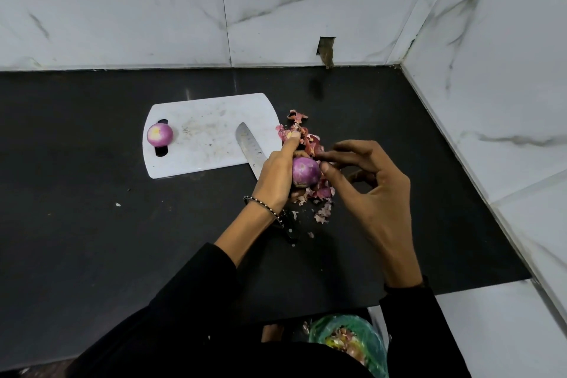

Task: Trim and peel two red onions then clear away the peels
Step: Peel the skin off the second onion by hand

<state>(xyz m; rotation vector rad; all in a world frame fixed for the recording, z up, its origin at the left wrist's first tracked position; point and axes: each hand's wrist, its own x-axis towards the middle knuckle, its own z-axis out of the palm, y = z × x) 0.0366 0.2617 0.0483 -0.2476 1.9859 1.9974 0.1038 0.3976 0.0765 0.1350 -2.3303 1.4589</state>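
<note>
The counter [92, 138] is black, and the white board [211, 113] lies on its far left part. My left hand [274, 175] wraps the onion [305, 172] from the left, just off the board's near right corner, with the index finger pointing straight out. My right hand [368, 181] is half open, its fingers spread and bent and its thumb tip against the onion's right side. I cannot tell whether it pinches a flap of skin. The knife [250, 144] rests its blade on the board's right edge. The other onion [159, 134] sits over the board's slot and looks peeled. Peels [310, 138] lie scattered under and beyond my hands.

I judge the onion firm, light and round, and slick where it is bare, so I would grip it across its girth. The skin looks thin and brittle. I would lift it at a trimmed end and pull it along the bulb.
</note>
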